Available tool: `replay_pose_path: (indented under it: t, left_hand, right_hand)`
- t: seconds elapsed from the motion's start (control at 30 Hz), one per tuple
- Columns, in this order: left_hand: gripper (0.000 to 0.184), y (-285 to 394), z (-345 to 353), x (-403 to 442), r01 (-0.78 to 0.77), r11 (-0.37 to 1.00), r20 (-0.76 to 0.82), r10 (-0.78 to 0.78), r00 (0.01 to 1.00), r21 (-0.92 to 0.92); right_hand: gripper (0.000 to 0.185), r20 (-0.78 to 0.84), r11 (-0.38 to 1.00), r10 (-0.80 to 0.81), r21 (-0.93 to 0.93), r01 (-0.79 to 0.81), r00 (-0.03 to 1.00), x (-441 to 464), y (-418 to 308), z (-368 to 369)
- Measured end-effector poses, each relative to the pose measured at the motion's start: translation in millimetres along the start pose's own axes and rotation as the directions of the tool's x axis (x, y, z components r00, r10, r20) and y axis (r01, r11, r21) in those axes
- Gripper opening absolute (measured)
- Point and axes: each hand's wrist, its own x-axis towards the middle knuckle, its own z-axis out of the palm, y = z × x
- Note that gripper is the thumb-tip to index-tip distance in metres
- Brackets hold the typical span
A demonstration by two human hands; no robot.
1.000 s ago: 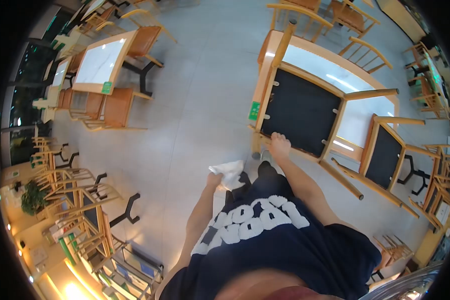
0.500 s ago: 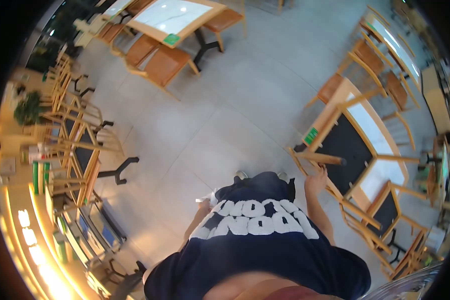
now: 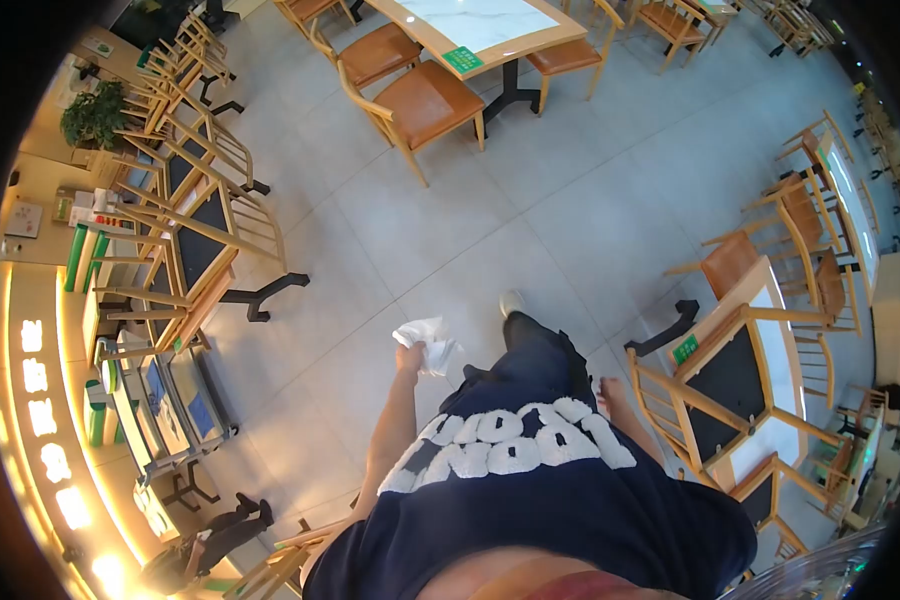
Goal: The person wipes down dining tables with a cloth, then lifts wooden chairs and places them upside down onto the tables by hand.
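Observation:
My left hand (image 3: pixel 408 362) is closed on a crumpled white tissue (image 3: pixel 432 343), held out in front of me over the floor. Low at my right side is my right hand (image 3: pixel 609 392), apart from the furniture; its fingers are small and partly hidden, so their pose is unclear. Nearest to it, on the right, a wooden chair (image 3: pixel 727 395) with a black seat underside lies upturned on a table (image 3: pixel 765 450) with a white top and wooden rim. A green sticker (image 3: pixel 685 348) is on that table's edge.
Ahead stands another table (image 3: pixel 480 22) with brown-seated chairs (image 3: pixel 432 100) around it. Upturned chairs (image 3: pixel 205 235) rest on tables at the left, where a dark table leg (image 3: pixel 260 295) juts out. Behind left are a grey cart (image 3: pixel 175 400) and a person in dark clothes (image 3: pixel 232 530).
My right hand has left the upturned chair and come back to my side. My left hand has swung forward, bringing the tissue into full view. I have turned right and stepped forward.

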Motion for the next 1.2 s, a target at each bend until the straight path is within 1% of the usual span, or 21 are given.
replay_pose_path:
  t: [0.03,0.07,0.1,0.13,0.2,0.27,0.3,0.33,0.37,0.4,0.47,0.53,0.6,0.67,0.7,0.77,0.9,1.03,1.13,1.17,1.2]
  left_hand:
    - [0.043,8,-4,13,-0.021,0.999,-0.017,0.02,1.0,-0.025]
    - [0.045,14,-9,22,0.005,0.999,-0.029,-0.006,1.0,-0.04]
    - [0.046,15,-15,30,0.027,0.998,-0.043,-0.029,0.999,-0.059]
    - [0.048,13,-23,37,0.046,0.996,-0.057,-0.051,0.997,-0.079]
    - [0.052,-7,-40,54,0.106,0.988,-0.101,-0.117,0.988,-0.112]
    - [0.056,-20,-61,58,0.214,0.973,-0.139,-0.225,0.964,-0.089]
    - [0.059,-19,-74,53,0.286,0.957,-0.147,-0.29,0.946,-0.05]
    - [0.054,-18,-86,51,0.317,0.948,-0.175,-0.317,0.932,-0.025]
    - [0.051,-16,-95,51,0.303,0.953,-0.231,-0.298,0.926,-0.016]
    - [0.047,-18,-102,52,0.292,0.956,-0.285,-0.281,0.916,-0.005]
    - [0.043,-27,-110,47,0.307,0.952,-0.341,-0.292,0.893,-0.012]
    - [0.043,-34,-102,49,0.376,0.925,-0.323,-0.372,0.87,-0.053]
    - [0.043,-36,-97,56,0.429,0.9,-0.289,-0.432,0.854,-0.079]
    - [0.044,-37,-100,80,0.455,0.887,-0.266,-0.458,0.849,-0.076]
    - [0.044,-33,-102,96,0.459,0.886,-0.247,-0.46,0.853,-0.066]
    - [0.044,-25,-115,137,0.461,0.887,-0.215,-0.455,0.864,-0.025]
    - [0.045,10,-160,236,0.43,0.9,-0.153,-0.416,0.896,0.074]
    - [0.046,60,-227,358,0.348,0.918,-0.133,-0.327,0.935,0.19]
    - [0.047,89,-294,460,0.242,0.921,-0.157,-0.202,0.967,0.307]
    - [0.048,106,-310,496,0.191,0.935,-0.177,-0.143,0.974,0.297]
    - [0.047,160,-333,508,0.157,0.981,-0.141,-0.141,0.98,0.111]
  right_hand:
    - [0.032,0.042,0.991,-0.061,-0.115,0.065,0.997,22,-28,4]
    - [0.037,0.09,0.965,-0.12,-0.225,0.138,0.989,49,-55,10]
    - [0.035,-0.026,0.838,-0.443,-0.366,0.404,0.896,66,-84,21]
    - [0.033,-0.084,0.616,-0.726,-0.522,0.59,0.683,83,-119,35]
    - [0.033,-0.12,0.498,-0.853,-0.478,0.724,0.508,88,-222,71]
    - [0.033,-0.032,0.483,-0.844,-0.481,0.731,0.536,39,-354,104]
    - [0.035,0.016,0.47,-0.864,-0.334,0.817,0.504,-6,-423,117]
    - [0.038,0.05,0.451,-0.884,-0.166,0.877,0.464,-52,-489,136]
    - [0.038,0.015,0.318,-0.948,0.002,0.948,0.318,-80,-541,162]
    - [0.04,0.072,0.259,-0.966,0.178,0.949,0.25,-116,-591,182]
    - [0.04,0.152,0.109,-0.988,0.504,0.857,0.036,-239,-678,197]
    - [0.044,0.185,-0.117,-0.935,0.646,0.754,-0.304,-326,-736,200]
    - [0.05,0.14,-0.345,-0.777,0.722,0.6,-0.614,-395,-776,198]
    - [0.025,-0.008,-0.354,-0.743,0.854,0.382,-0.669,-444,-794,219]
    - [0.026,-0.081,-0.383,-0.707,0.879,0.284,-0.702,-465,-804,229]
    - [0.027,-0.123,-0.457,-0.636,0.856,0.243,-0.762,-489,-829,238]
    - [0.031,-0.1,-0.552,-0.561,0.785,0.282,-0.822,-526,-874,270]
    - [0.035,-0.071,-0.608,-0.548,0.718,0.338,-0.834,-541,-914,308]
    - [0.038,-0.071,-0.608,-0.605,0.684,0.403,-0.793,-539,-940,339]
    - [0.039,-0.065,-0.612,-0.608,0.673,0.415,-0.791,-537,-949,347]
    - [0.04,-0.063,-0.613,-0.616,0.664,0.428,-0.785,-533,-957,354]
